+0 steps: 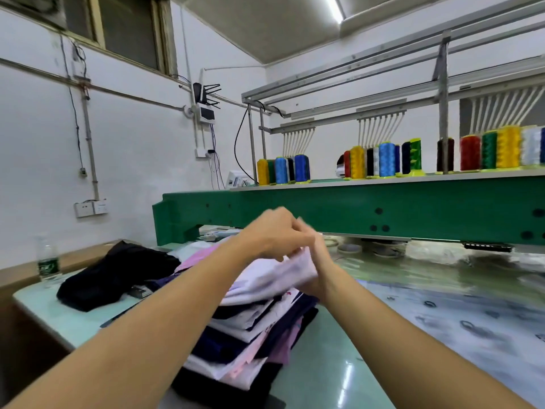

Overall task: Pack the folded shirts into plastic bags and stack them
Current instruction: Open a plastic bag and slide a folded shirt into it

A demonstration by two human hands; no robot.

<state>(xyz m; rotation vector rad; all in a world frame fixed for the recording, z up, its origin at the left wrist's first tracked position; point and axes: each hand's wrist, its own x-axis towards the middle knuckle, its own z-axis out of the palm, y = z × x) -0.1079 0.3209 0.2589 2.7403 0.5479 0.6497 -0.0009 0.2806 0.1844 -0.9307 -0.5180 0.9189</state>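
Note:
A tall stack of folded shirts (pixel 253 329) in white, pink, navy and black stands on the pale green table (pixel 330 364). On top lies a white folded shirt (pixel 274 276). Both my arms reach out over the stack. My left hand (pixel 277 231) has its fingers curled and pinches the far upper edge of the white shirt. Close against it on the right, my right hand (pixel 320 270) grips the same edge. Motion blur smears the fingers. I cannot make out a plastic bag around the shirt.
A heap of dark garments (pixel 118 273) lies left of the stack, with a water bottle (pixel 47 261) beyond it. The green embroidery machine (pixel 354 211) with thread cones (pixel 386 159) spans the back. Printed sheeting (pixel 460 305) covers the table's right side.

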